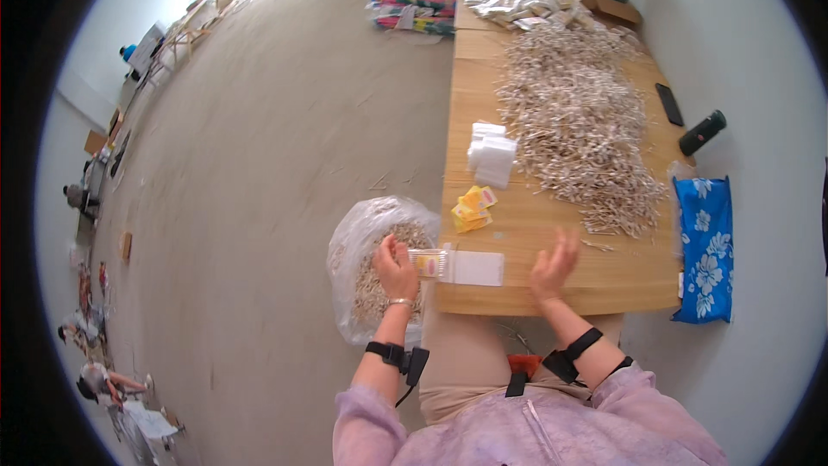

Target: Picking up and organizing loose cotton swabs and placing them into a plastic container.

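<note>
My left hand (394,266) holds a small clear packet (429,262) with a yellow and pink insert, at the near left edge of the wooden table (517,289). The packet's end meets a flat white bag (477,267) lying on the table. My right hand (553,264) hovers over the table with fingers spread, holding nothing. A little stack of yellow cards (472,209) lies just beyond the white bag. A pile of white bags (492,155) stands further back. A large heap of thin wrapped sticks (578,129) covers the table's middle and right.
A clear plastic sack (366,242) of filled packets sits on the floor left of the table. A blue flowered cloth (703,246), a dark bottle (702,132) and a phone (668,104) lie at the right. Boxes, white sachets and colourful packs are at the far end. People sit far left.
</note>
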### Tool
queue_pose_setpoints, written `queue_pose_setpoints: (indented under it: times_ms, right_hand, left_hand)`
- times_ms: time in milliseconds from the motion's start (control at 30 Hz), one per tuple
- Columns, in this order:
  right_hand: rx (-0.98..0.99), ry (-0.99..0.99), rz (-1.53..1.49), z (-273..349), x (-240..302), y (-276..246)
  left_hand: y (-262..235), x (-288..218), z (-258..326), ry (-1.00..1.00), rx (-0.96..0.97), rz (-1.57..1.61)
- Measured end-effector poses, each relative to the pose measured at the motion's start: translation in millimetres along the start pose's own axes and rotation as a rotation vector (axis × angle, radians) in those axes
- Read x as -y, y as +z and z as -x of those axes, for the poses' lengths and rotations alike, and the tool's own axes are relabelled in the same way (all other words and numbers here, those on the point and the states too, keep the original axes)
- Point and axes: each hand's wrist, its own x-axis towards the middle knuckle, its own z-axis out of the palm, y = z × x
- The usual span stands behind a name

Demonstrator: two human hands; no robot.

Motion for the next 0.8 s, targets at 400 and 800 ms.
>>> queue_pose_setpoints:
  times_ms: [400, 800]
  right_hand:
    - [0.29, -0.12, -0.216, -2.5, -31.9, -20.9]
    - [-0.009, 0.005, 0.135, -94.8, -118.9, -56.2]
  left_hand:
    - [112.4, -88.3, 103.9, 0.683, 0.523, -0.156]
    - [132.6, -93.9, 91.1, 0.662, 0.452, -0.145]
